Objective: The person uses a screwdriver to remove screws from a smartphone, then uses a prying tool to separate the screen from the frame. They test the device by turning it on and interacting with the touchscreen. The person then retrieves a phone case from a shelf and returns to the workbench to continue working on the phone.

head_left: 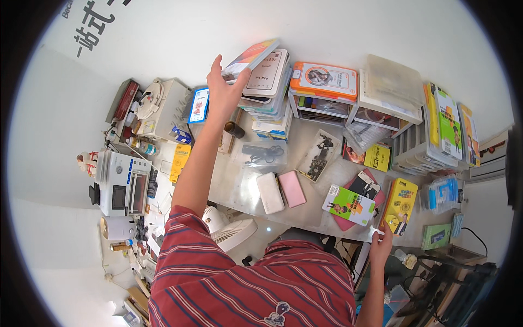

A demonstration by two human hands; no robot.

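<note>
My left hand (224, 91) is raised at the far side of the table. Its fingers and thumb grip a thin flat box (255, 56) with an orange and pale cover. The box is tilted over a stack of flat packs, whose top one is a white pack (265, 76). Low on the right, my right hand (381, 248) is at the table's front edge, fingers drawn together around something small and white that I cannot make out. Its fingertips reach the lower corner of a yellow package (402, 204). Left of that lies a green and white package (348, 205) over a dark red flat item.
A white power bank (270, 193) and a pink one (292, 189) lie mid-table. Behind them are a bag of cables (263, 156) and a circuit board (318, 155). White drawer units (321, 101) line the wall. Machines (122, 184) stand left, near a fan (231, 229).
</note>
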